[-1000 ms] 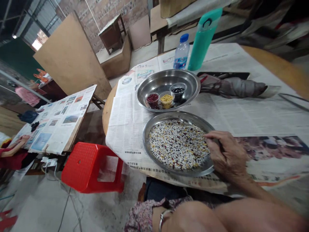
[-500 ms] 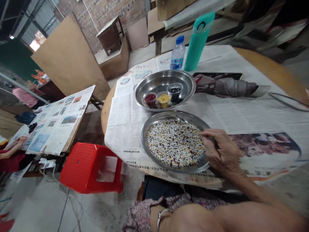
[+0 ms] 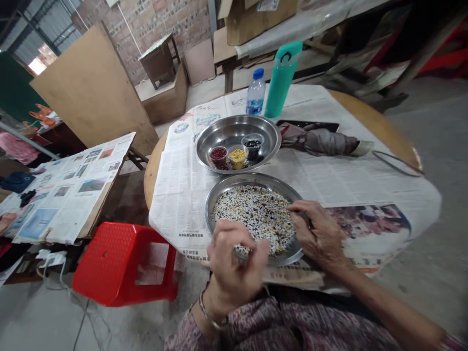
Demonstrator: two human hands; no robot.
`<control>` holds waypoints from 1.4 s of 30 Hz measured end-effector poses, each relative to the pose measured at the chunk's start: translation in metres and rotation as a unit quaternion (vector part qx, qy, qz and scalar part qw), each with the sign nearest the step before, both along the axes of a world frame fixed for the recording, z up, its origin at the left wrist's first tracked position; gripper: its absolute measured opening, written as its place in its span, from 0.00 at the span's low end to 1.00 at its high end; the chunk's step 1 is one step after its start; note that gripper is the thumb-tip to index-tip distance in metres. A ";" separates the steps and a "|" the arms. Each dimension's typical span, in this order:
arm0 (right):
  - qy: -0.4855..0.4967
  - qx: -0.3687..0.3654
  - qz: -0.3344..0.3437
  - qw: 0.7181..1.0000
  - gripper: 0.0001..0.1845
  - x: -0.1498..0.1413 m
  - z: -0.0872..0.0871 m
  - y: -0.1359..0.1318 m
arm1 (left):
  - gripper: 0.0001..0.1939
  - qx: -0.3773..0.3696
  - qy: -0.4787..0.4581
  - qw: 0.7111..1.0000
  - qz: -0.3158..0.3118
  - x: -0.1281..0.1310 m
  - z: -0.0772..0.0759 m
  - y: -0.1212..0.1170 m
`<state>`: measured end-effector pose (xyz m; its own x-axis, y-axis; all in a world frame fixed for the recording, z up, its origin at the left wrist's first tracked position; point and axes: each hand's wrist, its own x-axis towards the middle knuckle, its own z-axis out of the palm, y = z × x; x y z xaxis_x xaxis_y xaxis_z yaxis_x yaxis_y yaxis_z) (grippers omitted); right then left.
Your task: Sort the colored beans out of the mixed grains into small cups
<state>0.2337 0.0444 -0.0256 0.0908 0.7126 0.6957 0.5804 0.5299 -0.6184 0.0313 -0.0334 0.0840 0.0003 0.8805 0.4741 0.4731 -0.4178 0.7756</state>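
Observation:
My left hand [image 3: 234, 263] is raised over the near rim of a steel tray [image 3: 252, 178], its fingers curled around a small pinch of pale grains [image 3: 241, 252]. That tray holds a mixed layer of white, dark and yellow grains [image 3: 256, 212]. My right hand [image 3: 314, 231] rests at the tray's right rim, fingertips among the grains. Whether those fingers hold any is hidden. Behind stands a steel basin [image 3: 237, 124] with a cup of red beans [image 3: 218, 157], a cup of yellow grains [image 3: 238, 158] and a cup of black beans [image 3: 252, 145].
Newspaper covers the round table [image 3: 365, 190]. A folded umbrella [image 3: 318, 141], a water bottle [image 3: 256, 92] and a teal flask [image 3: 281, 78] stand beyond the basin. A red plastic stool [image 3: 109, 263] sits at left, next to a newspaper-covered board [image 3: 66, 195] with a co-worker's hand [image 3: 5, 222] at its edge.
My left hand has risen from my lap to above the tray's near rim. My right hand has shifted slightly further over the grains. The whole view has swung left.

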 end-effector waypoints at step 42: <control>-0.250 -0.192 0.151 0.937 0.11 -0.047 0.100 0.205 | 0.07 0.093 0.127 0.987 0.033 -0.039 -0.084 0.052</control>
<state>0.1870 0.2491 0.0745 -0.4237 0.8596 0.2856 0.7081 0.5109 -0.4875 -0.0077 0.0184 -0.0004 0.0852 0.7805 0.6194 0.6734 -0.5033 0.5416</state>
